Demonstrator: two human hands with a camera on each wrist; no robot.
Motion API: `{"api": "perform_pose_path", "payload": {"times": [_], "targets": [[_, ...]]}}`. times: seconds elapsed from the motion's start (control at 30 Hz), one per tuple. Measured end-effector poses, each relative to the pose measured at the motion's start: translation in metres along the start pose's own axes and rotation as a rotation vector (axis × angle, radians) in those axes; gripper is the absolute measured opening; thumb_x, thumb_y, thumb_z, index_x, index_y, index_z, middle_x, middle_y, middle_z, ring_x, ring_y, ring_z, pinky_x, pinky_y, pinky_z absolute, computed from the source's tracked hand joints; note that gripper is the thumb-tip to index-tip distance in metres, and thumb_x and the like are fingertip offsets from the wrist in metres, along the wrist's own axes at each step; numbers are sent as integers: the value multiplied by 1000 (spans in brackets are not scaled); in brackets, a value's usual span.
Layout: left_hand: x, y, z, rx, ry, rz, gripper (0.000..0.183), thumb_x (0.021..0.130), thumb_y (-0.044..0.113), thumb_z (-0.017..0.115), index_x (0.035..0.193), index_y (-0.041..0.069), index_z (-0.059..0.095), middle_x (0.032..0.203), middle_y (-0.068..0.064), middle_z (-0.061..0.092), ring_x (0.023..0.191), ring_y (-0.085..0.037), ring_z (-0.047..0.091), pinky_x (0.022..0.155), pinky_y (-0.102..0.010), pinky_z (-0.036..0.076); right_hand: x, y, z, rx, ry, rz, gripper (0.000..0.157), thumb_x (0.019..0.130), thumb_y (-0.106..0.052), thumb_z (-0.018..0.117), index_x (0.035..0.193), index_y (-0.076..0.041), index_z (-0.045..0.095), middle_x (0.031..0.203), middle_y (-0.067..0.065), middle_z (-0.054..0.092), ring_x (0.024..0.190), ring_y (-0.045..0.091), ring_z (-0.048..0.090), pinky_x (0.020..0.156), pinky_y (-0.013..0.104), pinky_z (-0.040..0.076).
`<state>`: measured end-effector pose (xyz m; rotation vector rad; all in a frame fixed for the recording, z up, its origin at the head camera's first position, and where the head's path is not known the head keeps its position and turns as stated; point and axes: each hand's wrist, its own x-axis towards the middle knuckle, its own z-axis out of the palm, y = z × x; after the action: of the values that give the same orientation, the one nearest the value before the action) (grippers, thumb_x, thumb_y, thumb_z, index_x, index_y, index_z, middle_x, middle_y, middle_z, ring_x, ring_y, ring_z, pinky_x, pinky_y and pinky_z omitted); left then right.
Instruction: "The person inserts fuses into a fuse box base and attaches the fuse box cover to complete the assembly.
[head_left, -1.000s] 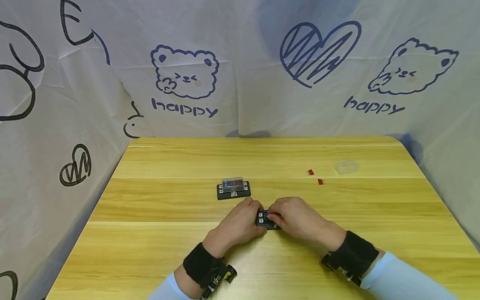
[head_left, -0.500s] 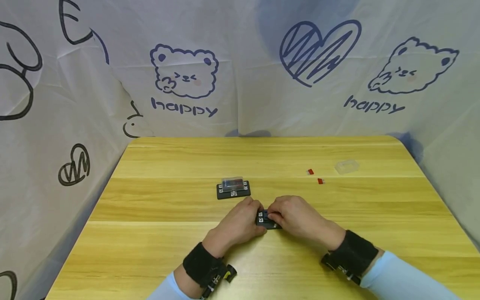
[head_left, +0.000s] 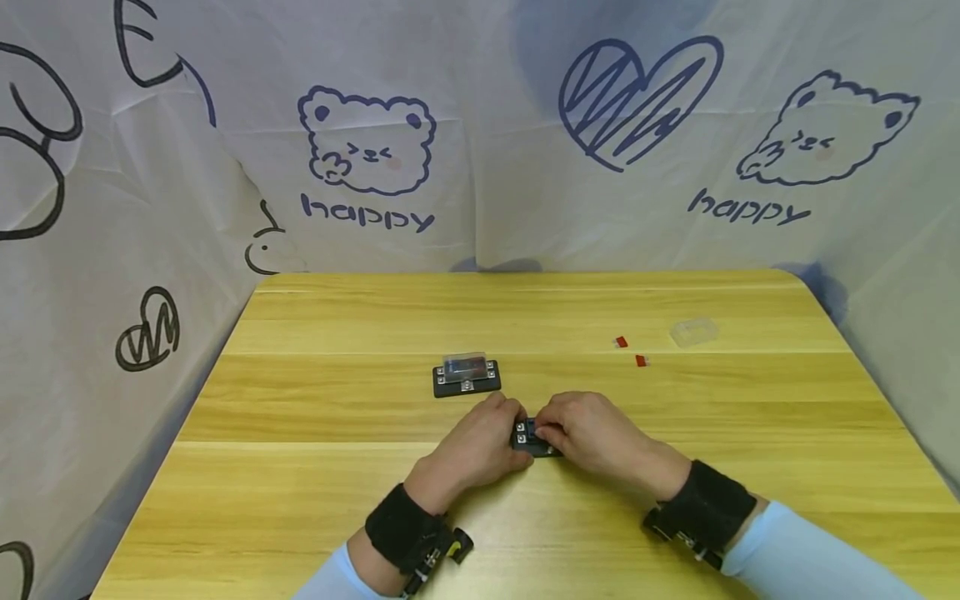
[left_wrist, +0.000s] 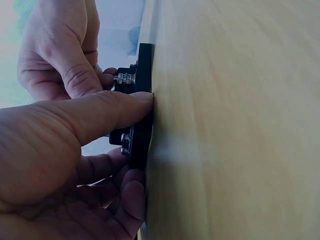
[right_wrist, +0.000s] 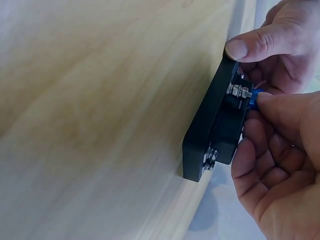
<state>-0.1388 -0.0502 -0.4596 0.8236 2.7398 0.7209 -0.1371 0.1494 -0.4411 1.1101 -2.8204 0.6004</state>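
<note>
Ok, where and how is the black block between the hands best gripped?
Probably by opposite base edges of the black block, coming from the left: its flat base leaves those edges free of the raised metal studs, while the right hand pinches a blue piece on top.

On table (head_left: pixel 300 500): capped block (head_left: pixel 466 375) frame centre, second block (head_left: pixel 534 448) lower, between left hand (head_left: pixel 476 446) and right hand (head_left: pixel 600 435); fuses (head_left: pixel 641 361) centre-right, cover (head_left: pixel 693 332) farther right

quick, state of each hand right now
Left hand: closed, holding the near block.
Right hand: closed, pinching the blue fuse.
</note>
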Motion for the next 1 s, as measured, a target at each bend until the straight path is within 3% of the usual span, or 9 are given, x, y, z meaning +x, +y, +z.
{"api": "perform_pose_path", "payload": {"times": [0.4, 0.57, 0.8, 1.0], "targets": [[0, 1, 0, -1, -7, -6, 44, 76, 30, 79, 110, 8, 60, 97, -1, 53, 82, -13, 51, 75, -28, 49, -4, 1, -2, 25, -11, 69, 9, 90, -21, 68, 94, -16, 74, 85, -7, 66, 75, 5, 57, 68, 30, 52], [-1, 2, -1, -3, -4, -10, 47, 75, 31, 80, 111, 8, 60, 96, 0, 52, 82, -14, 51, 75, -29, 48, -6, 8, -10, 1, 22, 106, 7, 89, -22, 68, 92, -18, 73, 85, -8, 66, 76, 5, 58, 69, 30, 52], [-1, 2, -1, -3, -1, -24, 51, 74, 34, 80, 113, 8, 60, 98, -1, 53, 85, -15, 52, 80, -31, 50, -8, 33, -28, -33, 94, 194, 6, 89, -20, 68, 91, -17, 73, 81, -4, 66, 69, 6, 56, 62, 31, 49], [-1, 2, -1, -6, -5, -40, 53, 74, 35, 80, 115, 8, 60, 101, -2, 53, 88, -15, 53, 84, -33, 50, -11, 64, -37, -64, 97, 313, 11, 90, -21, 67, 93, -13, 73, 83, 1, 68, 68, 11, 57, 62, 34, 48]]}}
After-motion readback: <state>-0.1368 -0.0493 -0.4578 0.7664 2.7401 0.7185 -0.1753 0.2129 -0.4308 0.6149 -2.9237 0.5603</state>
